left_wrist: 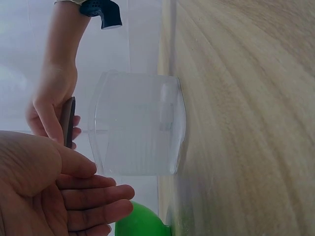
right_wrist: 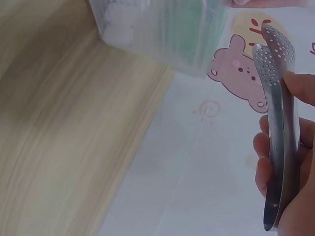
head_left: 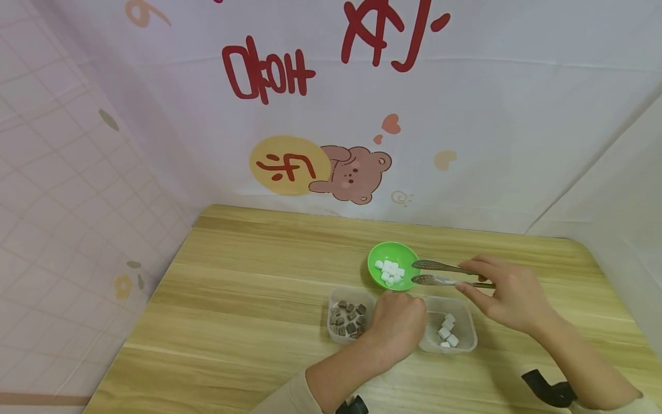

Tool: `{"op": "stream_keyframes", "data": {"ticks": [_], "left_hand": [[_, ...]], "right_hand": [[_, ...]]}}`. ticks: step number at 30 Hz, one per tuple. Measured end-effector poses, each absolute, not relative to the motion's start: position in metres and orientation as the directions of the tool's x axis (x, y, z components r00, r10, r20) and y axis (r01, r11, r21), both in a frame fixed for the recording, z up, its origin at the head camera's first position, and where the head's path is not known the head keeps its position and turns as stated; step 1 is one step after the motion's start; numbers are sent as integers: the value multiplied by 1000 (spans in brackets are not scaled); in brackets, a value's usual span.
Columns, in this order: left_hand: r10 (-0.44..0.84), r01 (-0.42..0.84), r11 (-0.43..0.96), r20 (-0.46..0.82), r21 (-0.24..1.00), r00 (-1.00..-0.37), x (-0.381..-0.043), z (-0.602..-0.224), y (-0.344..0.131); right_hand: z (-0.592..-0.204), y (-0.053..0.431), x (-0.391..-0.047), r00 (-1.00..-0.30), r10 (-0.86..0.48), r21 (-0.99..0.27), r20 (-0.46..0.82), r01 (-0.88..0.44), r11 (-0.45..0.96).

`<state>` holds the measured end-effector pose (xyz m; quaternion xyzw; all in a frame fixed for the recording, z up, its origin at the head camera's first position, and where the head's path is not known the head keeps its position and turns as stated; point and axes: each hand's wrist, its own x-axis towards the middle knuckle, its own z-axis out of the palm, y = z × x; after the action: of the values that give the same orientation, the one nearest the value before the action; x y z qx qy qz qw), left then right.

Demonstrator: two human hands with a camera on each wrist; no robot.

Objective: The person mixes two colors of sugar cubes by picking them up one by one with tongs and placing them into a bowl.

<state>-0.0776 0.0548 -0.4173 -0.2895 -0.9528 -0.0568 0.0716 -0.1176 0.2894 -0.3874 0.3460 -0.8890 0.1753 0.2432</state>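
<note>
My right hand (head_left: 514, 293) grips a pair of metal tongs (head_left: 438, 265) with perforated tips. The tips stand apart at the right rim of a green bowl (head_left: 371, 270), with nothing between them. Small white cubes (head_left: 391, 273) lie in that bowl. My left hand (head_left: 398, 322) hovers between two clear plastic containers, overlapping both in the head view. Its fingers are loosely bent and hold nothing in the left wrist view. More white cubes (head_left: 448, 333) lie in the right container (head_left: 473, 336); the left container (head_left: 330, 330) holds brownish-grey cubes (head_left: 351, 316).
A wooden table (head_left: 217, 310) carries everything and meets a white printed backdrop (head_left: 491, 144) at its far edge. On each wrist is a black mount (head_left: 550, 394). Pale sheeting (head_left: 72, 230) closes off the left side.
</note>
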Motion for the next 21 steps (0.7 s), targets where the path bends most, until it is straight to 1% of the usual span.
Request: {"op": "stream_keyframes", "data": {"ticks": [6,10,15,21], "left_hand": [[541,558,828,181,55,-821,-77,-417,55],[546,561,826,184,42,-817,-77,-417,55],[545,563,824,188,59,-817,-77,-418,55],[550,571,819,198,61,-811,-77,-418,55]], "right_hand": [[-377,300,-108,-655,-533,-117,536,-683,721],[-373,309,-106,-629,-557,-101,543,-707,700],[-372,318,-105,-591,-594,-82,546,-743,664],[-368,325,-100,-602,-644,-58,472,-750,659]]}}
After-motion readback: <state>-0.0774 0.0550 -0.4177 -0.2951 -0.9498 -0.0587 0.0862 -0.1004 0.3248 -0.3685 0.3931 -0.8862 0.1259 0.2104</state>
